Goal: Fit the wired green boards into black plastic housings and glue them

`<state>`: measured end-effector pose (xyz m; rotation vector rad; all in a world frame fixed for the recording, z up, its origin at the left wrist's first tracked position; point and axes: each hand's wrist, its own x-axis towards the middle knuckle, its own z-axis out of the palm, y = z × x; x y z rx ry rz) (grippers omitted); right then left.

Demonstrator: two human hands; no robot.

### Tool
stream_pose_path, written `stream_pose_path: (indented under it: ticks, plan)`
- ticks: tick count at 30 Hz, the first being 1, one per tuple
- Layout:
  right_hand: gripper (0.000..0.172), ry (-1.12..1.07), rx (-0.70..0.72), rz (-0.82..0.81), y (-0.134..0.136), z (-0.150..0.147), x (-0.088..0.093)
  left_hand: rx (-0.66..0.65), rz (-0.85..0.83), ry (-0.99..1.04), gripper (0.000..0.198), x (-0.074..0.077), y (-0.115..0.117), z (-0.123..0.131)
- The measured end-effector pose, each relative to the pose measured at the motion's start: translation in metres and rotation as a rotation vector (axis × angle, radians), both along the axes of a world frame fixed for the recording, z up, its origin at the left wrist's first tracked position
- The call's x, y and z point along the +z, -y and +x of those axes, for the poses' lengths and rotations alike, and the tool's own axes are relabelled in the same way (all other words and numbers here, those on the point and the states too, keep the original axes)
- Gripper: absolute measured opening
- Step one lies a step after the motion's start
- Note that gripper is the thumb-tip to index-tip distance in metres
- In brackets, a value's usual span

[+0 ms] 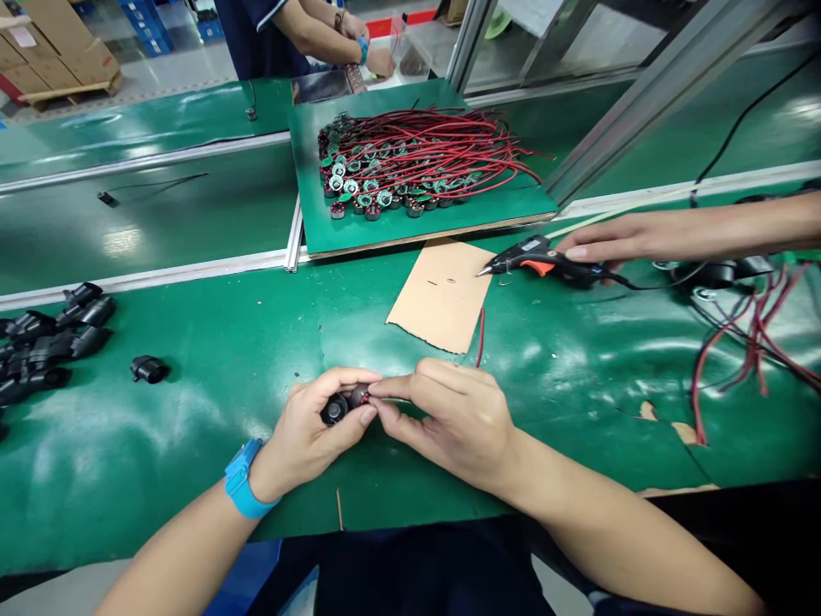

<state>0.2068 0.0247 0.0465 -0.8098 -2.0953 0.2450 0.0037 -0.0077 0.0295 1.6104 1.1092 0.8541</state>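
My left hand [314,423] is closed around a small round black plastic housing [334,409], its hollow end facing up. Pinched between the thumb and fingertips of my right hand [449,415] is a small round dark component [360,395] with a bit of red on it. It sits right beside the housing, and both hands meet there. Just past my right knuckles a length of red wire [481,335] shows; whether it joins the held component is hidden. On the left lies a single black housing [150,369] of similar look.
A co-worker's hand [603,239] at right holds a hot glue gun [545,261], nozzle over a cardboard piece [442,295]. Behind stands a green board [372,235] with several red-wired components [416,162]. Black housings [48,342] lie left, loose wires [750,334] right. Another person's arms [321,34] show behind.
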Motion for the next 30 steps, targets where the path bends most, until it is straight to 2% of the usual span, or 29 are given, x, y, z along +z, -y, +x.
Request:
stream_pose_path:
  ticks: [3, 8, 10, 13, 17, 19, 25, 28, 30]
  plan:
    - [0.005, 0.000, -0.016, -0.110, -0.005, 0.007, 0.005, -0.008, -0.033, 0.012, 0.054, -0.003, 0.001, -0.001]
    - [0.005, -0.052, -0.025, -0.447, -0.016, 0.020, 0.021, 0.084, 0.011, -0.023, 0.038, -0.005, -0.001, -0.002]
    - [0.005, -0.097, 0.010, -0.565, -0.018, 0.021, 0.024, 0.111, 0.024, 0.000, 0.052, -0.006, -0.004, -0.003]
    - [0.004, -0.149, 0.098, -0.702, -0.016, 0.018, 0.022, 0.107, 0.075, -0.072, 0.077, -0.008, -0.006, -0.001]
    - [0.006, -0.086, 0.211, -0.745, -0.011, 0.012, 0.015, 0.042, 0.151, -0.162, 0.091, -0.011, -0.005, 0.003]
    - [0.007, -0.014, 0.221, -0.700, -0.010, 0.010, 0.014, 0.011, 0.145, -0.166, 0.085, -0.011, -0.005, 0.004]
    - [0.005, 0.106, 0.180, -0.656, -0.010, 0.010, 0.013, -0.093, 0.087, -0.166, 0.043, -0.009, -0.012, 0.000]
    - [0.005, 0.133, 0.204, -0.687, -0.013, 0.012, 0.013, -0.113, 0.116, -0.125, 0.036, -0.011, -0.014, -0.001]
    - [0.012, 0.110, 0.242, -0.750, -0.016, 0.018, 0.014, -0.105, 0.131, -0.116, 0.034, -0.013, -0.014, -0.001]
